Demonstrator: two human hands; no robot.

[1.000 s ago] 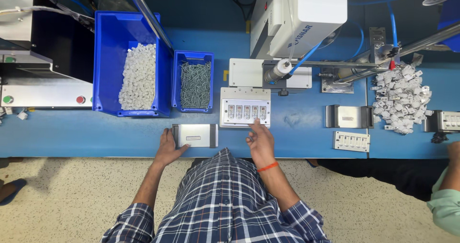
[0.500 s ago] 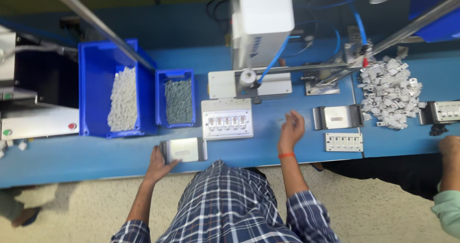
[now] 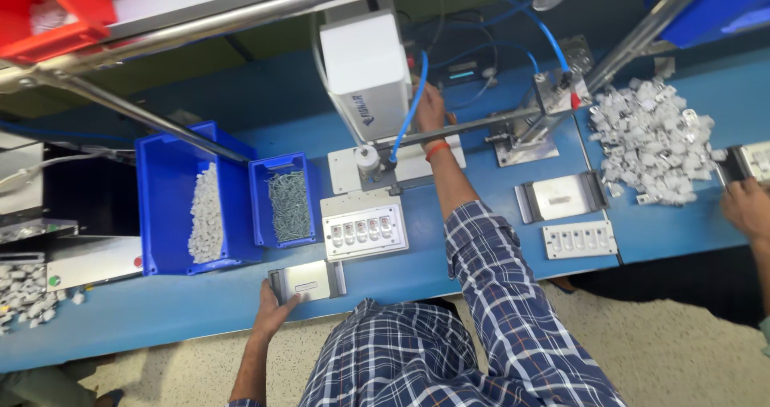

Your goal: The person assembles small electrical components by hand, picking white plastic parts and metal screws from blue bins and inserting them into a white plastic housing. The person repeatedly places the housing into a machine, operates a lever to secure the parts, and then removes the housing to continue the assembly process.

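Note:
My left hand [image 3: 275, 312] rests at the table's near edge, fingers apart, touching the near-left corner of a small metal fixture plate [image 3: 309, 281]. My right hand [image 3: 429, 109] reaches far across the table, beside the white machine head [image 3: 365, 74]; its fingers are hidden behind the machine and a blue hose. Between the two, a white switch plate with several rocker slots [image 3: 363, 229] lies on the blue table [image 3: 184, 311], just below the machine's nozzle.
A large blue bin [image 3: 156, 206] of white parts and a small blue bin [image 3: 263, 206] of screws stand at left. At right lie a second fixture [image 3: 561, 198], another switch plate [image 3: 579, 238] and a pile of white parts [image 3: 650, 146]. A co-worker's hand [image 3: 746, 206] works at far right.
My right hand left the switch plate, swung right, then stretched up to the far side of the machine. My left hand stayed at the metal fixture. The camera view shifted.

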